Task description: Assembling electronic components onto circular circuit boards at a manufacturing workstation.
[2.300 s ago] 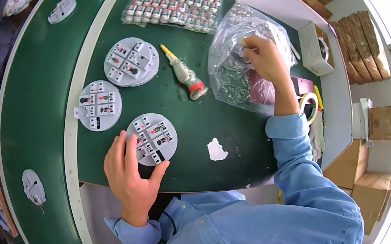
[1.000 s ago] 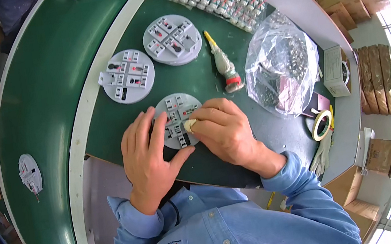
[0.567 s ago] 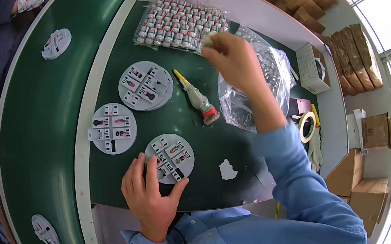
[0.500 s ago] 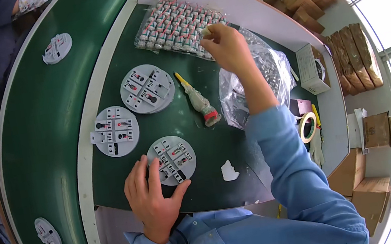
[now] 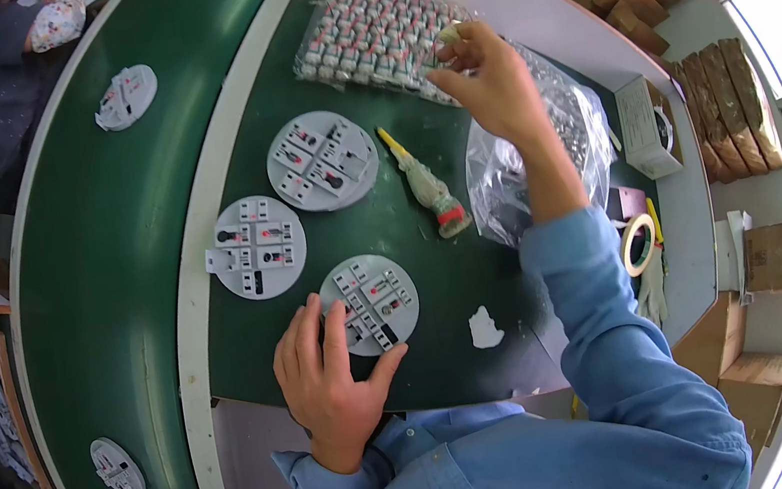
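The left hand grips a grey circular mounting disc by its rim, near the green table's near edge. Lying flat, the disc points its black block nearward. The right hand, thumb and forefinger apart, hovers by bagged components along the far edge; whether it holds anything, I cannot tell.

Our bench has a dark green top with a pale board along its far and right sides. On it we see a round grey plate near the front edge, a second plate to its upper left and a stack of plates beyond. Right of the stack lies a yellow-tipped tube. Farther back we have a pack of small white parts, then a clear bag. A white scrap lies near the front; a tape roll and glove lie on the right.
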Available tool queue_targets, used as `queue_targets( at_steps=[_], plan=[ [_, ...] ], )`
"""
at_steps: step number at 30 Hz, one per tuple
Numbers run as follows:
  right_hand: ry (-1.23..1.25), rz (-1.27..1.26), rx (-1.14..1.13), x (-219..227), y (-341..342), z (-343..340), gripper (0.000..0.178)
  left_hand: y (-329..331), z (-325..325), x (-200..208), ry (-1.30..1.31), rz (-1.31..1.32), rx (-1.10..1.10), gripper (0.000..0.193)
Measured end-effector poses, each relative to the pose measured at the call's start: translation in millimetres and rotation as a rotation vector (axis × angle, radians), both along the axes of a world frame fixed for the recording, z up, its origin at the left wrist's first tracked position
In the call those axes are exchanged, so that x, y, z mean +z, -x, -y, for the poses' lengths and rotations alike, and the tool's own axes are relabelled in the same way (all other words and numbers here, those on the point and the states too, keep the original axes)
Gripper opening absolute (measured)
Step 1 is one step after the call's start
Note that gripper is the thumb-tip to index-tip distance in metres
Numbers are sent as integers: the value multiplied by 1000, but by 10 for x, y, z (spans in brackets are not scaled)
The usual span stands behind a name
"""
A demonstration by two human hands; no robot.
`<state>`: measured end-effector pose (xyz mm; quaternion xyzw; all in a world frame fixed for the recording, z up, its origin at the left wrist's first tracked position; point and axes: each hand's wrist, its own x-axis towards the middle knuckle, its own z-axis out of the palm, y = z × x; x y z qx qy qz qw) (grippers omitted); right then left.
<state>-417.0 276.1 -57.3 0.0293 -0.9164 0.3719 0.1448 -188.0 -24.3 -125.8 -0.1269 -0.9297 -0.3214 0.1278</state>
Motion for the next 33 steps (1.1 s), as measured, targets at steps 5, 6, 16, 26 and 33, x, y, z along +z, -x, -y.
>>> queue_targets(
  at_steps=[5, 6, 16, 26, 33],
  plan=[
    [-30, 313, 273, 284, -1407, -65, 54, 18, -28, 9, 37, -33, 14, 80],
    [-37, 428, 400, 257, -1547, -107, 56, 31, -22, 2, 34, -15, 1, 80],
    [-124, 307, 196, 3, -2123, 17, 55, 27, -51, -23, 24, -18, -12, 88],
    [63, 208, 253, -54, -2196, 427, 46, 35, 132, 122, -135, 152, -121, 103],
    [-297, 105, 754, 62, -1744, 1165, 35, 54, 90, -20, -106, 3, -48, 103]
  ],
)
